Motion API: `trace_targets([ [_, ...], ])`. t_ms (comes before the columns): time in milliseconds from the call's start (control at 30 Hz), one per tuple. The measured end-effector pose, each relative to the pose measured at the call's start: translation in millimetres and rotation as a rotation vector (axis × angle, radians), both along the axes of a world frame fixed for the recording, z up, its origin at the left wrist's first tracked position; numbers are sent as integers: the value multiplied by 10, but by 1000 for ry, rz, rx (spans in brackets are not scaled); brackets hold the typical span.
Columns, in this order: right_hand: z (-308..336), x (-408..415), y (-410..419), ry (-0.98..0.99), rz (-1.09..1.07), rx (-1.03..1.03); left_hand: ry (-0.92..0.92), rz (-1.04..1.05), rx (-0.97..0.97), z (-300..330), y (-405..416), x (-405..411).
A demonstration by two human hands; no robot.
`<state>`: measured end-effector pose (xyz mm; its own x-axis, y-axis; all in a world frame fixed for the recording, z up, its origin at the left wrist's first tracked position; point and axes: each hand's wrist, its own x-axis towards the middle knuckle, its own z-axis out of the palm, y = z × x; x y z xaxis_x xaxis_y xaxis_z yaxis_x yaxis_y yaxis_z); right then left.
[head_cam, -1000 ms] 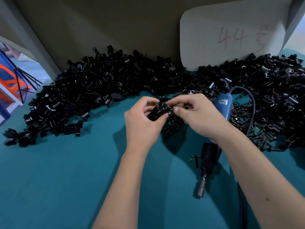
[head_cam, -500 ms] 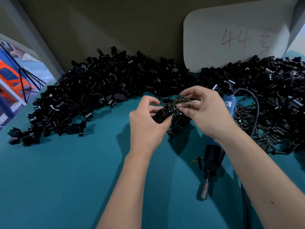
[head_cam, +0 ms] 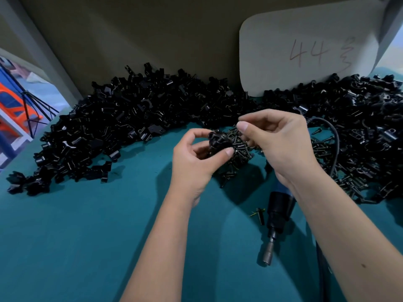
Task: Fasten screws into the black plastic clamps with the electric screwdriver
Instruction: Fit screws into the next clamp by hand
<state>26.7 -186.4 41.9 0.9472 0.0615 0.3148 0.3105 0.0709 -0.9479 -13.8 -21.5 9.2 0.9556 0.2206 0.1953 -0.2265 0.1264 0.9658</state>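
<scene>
My left hand (head_cam: 194,162) grips a black plastic clamp (head_cam: 219,139) between thumb and fingers, just above the teal table. My right hand (head_cam: 279,140) hovers right of it with thumb and forefinger pinched together on what looks like a small screw, mostly hidden by the fingertips. A heap of dark screws (head_cam: 236,153) lies directly below both hands. The electric screwdriver (head_cam: 279,210) lies on the table under my right forearm. Its metal bit (head_cam: 268,255) points toward me and its grey cable (head_cam: 334,140) loops away to the right.
Large piles of black clamps lie along the back wall on the left (head_cam: 122,127) and on the right (head_cam: 366,118). A white board marked "44" (head_cam: 305,51) leans on the wall. One loose screw (head_cam: 259,214) lies beside the screwdriver. Bare teal tabletop (head_cam: 87,236) spreads at front left.
My right hand has left the clamp, dipped to the screw heap and lifted a little up and right with fingertips pinched. My left hand still holds the clamp.
</scene>
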Motion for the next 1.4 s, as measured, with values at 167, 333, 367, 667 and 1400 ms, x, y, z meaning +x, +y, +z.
trace_targets([
  [167,-9,-11,3,-37,83,-64,46,-129,-255,45,-10,-27],
  [333,-13,-13,17,-99,42,-33,45,-159,-282,78,-5,-39],
  [367,-13,-11,15,-106,24,-24,41,-166,-283,75,-7,-38],
  [667,-15,-19,15,-95,61,-93,58,-220,-251,31,0,-39],
  [1400,51,-161,210,267,171,133,216,-392,-584,92,-134,-66],
])
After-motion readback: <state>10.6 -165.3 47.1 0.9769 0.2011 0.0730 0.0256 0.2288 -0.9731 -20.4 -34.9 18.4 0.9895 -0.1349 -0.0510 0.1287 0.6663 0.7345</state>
